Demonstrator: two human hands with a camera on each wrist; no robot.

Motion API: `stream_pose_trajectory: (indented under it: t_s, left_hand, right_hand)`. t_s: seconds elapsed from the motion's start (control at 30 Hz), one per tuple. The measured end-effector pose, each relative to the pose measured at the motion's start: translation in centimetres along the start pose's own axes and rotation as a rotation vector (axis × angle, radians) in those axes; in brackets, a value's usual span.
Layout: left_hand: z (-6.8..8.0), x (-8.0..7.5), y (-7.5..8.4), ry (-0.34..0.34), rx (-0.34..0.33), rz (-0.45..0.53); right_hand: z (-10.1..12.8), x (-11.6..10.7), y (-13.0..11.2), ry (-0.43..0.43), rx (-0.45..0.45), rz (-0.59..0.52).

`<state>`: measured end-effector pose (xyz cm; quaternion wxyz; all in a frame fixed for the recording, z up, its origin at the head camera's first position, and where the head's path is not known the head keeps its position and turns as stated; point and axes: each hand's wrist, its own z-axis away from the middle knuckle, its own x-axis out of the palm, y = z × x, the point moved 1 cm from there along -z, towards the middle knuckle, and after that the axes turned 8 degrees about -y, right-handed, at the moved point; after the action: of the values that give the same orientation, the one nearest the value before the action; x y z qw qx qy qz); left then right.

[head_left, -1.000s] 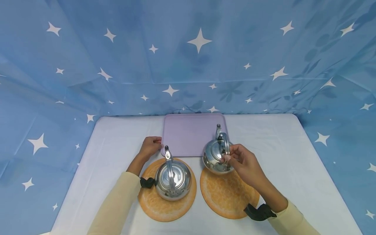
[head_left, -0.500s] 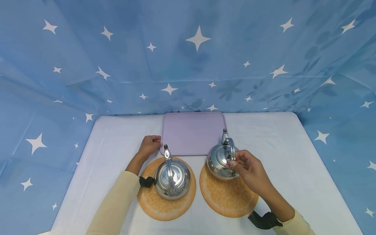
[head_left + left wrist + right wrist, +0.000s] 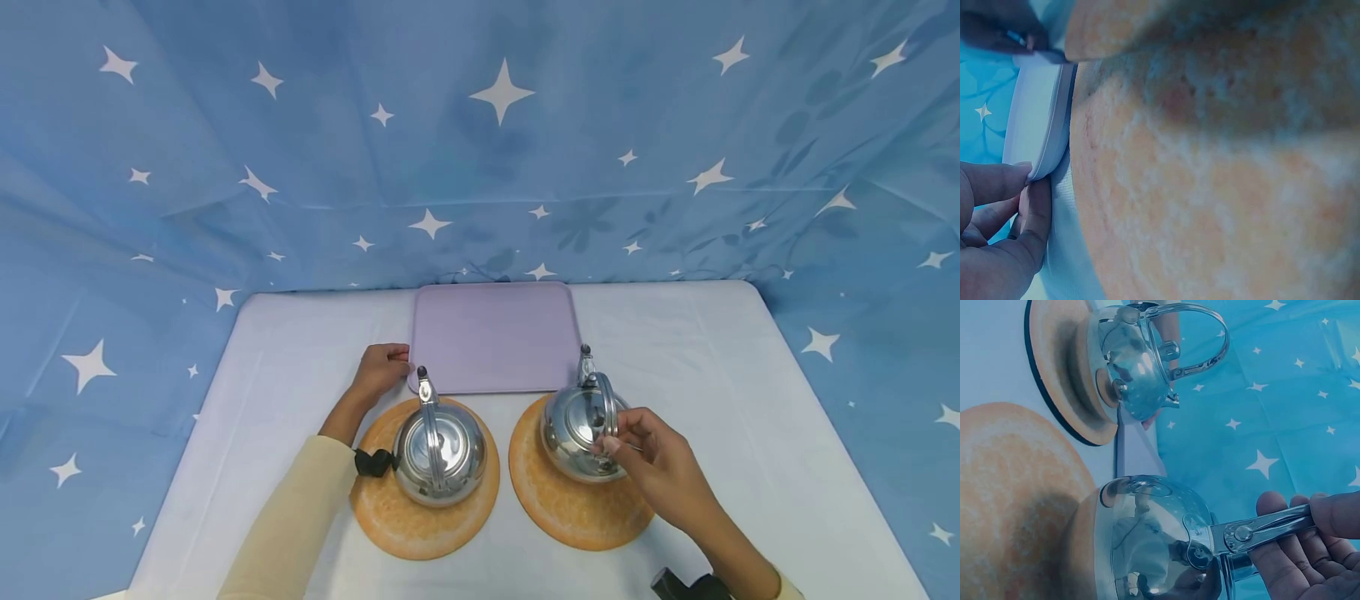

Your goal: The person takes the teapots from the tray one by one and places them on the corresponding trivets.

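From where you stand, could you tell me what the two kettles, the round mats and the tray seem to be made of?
Right kettle, held by the right hand, and left kettle: polished metal, probably stainless steel, judging by mirror reflections. Right mat and left mat: matte, orange-slice print with a dark edge; material unclear. Tray, gripped by the left hand: smooth lilac, likely plastic.

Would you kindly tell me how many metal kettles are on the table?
2. The left kettle stands on the left orange mat. The right kettle is over the right orange mat, its handle gripped by the right hand. None appears hidden.
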<state>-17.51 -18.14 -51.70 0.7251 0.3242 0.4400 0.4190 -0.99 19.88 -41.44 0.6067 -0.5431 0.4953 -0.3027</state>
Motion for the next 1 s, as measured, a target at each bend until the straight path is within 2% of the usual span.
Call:
stream_pose_trajectory:
  t_s: [0.2,0.5,0.8,1.0]
  left_hand:
    - [0.2,-0.2,0.2,0.006,0.003,-0.002]
    - [0.1,0.0,0.1,0.009,0.005,0.011]
    - [0.0,0.1,0.1,0.005,0.008,0.011]
    - [0.2,0.1,0.2,0.005,0.0,0.018]
  right_hand:
    - [0.8,-0.1,0.2,0.01,-0.002,0.011]
    - [1.6,0.5,0.7,-0.027,0.05,-0.031]
    - [2.4,1.1,1.2,-0.028,0.084,-0.051]
    - [2.8,1.3,1.9,-0.067,0.012,-0.137]
